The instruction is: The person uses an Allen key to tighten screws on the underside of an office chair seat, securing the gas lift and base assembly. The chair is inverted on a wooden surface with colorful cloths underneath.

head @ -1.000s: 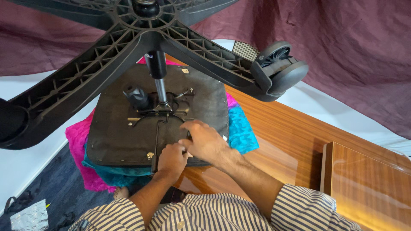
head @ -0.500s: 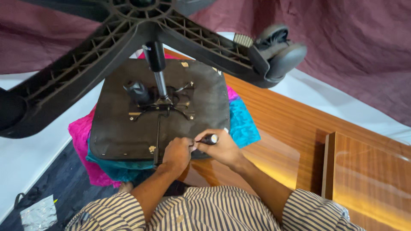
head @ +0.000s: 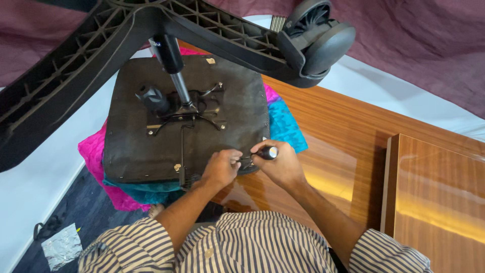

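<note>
Screwdriver (head: 263,152) sits in right hand (head: 283,164) grip, closed tight, left hand (head: 221,168) pinching its tip at seat underside (head: 151,151) near edge, bare tabletop (head: 328,136) rightward.

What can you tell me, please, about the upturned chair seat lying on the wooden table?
The chair seat lies upside down, its flat underside covered in dark, worn-looking fabric with small fasteners near the edges. A metal mechanism plate with thin levers is fixed at its middle, and the gas column rises from it to the black plastic star base with a caster. It rests on pink and teal cloth on the wooden table. At its near edge, the left hand touches it and the right hand grips a dark-handled tool.
</note>
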